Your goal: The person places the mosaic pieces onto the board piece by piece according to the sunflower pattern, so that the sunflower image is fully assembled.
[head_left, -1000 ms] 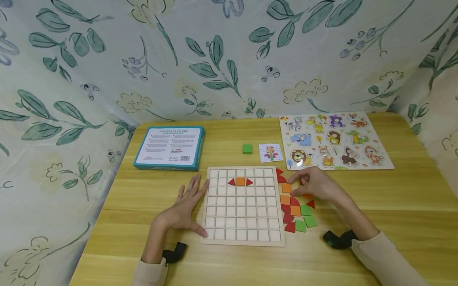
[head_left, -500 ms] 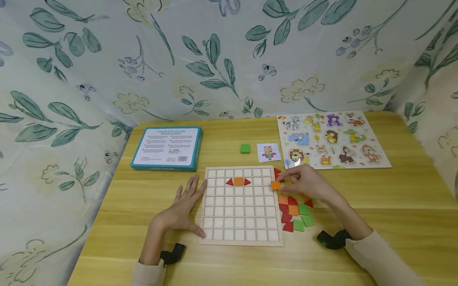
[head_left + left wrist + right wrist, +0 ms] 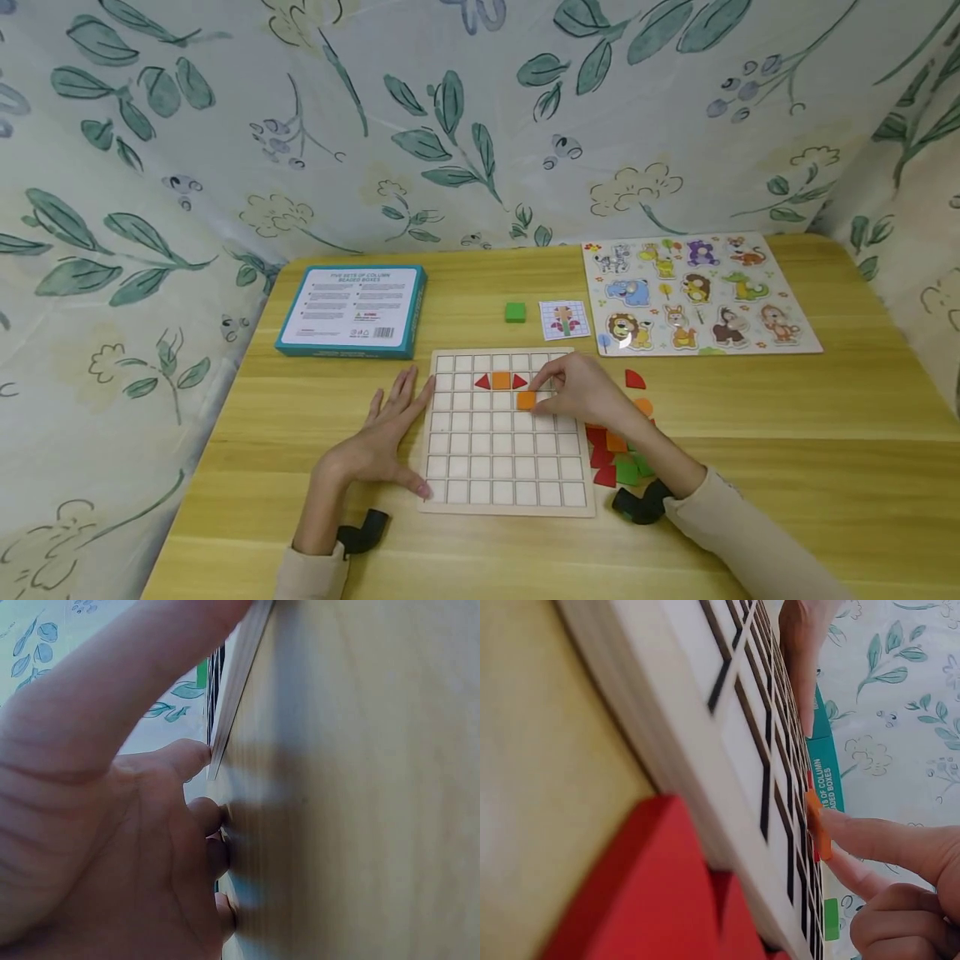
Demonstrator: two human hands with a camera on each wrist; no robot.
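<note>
My right hand (image 3: 581, 390) pinches an orange square tile (image 3: 527, 401) between thumb and index finger, over the wooden grid board (image 3: 480, 508). In the right wrist view the same orange tile (image 3: 820, 829) is tilted close over the board's cells. On the board's second row, an orange square (image 3: 501, 381) lies between two red triangles, the left one (image 3: 483, 382) and the right one (image 3: 520, 381). My left hand (image 3: 378, 442) rests with spread fingers along the board's left edge, thumb at its lower corner. The left wrist view shows that hand's fingertips (image 3: 196, 754) at the board's side.
Several loose red, orange and green tiles (image 3: 626, 472) lie right of the board, partly under my right forearm. Behind it are a green square block (image 3: 515, 312) and a pattern card (image 3: 564, 320). A teal box (image 3: 352, 310) stands back left, an animal puzzle (image 3: 701, 292) back right.
My right hand has picked up an orange square from the loose tiles and carried it left over the board, below the right red triangle. My left hand has stayed in place.
</note>
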